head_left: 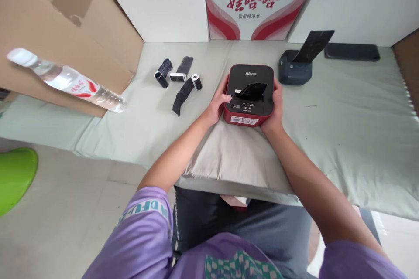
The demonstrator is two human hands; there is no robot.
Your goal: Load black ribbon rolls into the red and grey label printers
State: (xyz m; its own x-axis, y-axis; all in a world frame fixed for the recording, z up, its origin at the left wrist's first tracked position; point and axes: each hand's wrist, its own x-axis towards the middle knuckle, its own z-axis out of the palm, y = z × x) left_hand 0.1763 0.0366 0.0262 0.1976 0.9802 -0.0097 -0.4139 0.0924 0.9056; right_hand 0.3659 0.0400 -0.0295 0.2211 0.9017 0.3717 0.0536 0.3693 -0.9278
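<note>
Between my two hands sits a boxy receipt printer (246, 119), red on the sides with a black top, on the pale green cushion. A black strip (253, 91) sticks up from the slot in its top, and a white label is on its front side. My left hand (216, 105) grips the left side, its thumb on the top near the front left corner. On the right side, my right hand (276, 109) wraps round the edge. The fingers under and behind the printer are partly hidden.
Several small rolls of black strip, one a black roll (197, 82), lie to the left. A dark blue device (295, 69) with a black strip and a black phone-like slab (352, 52) are at right. A water bottle (75, 83) leans by a cardboard box (108, 22). White boxes stand behind.
</note>
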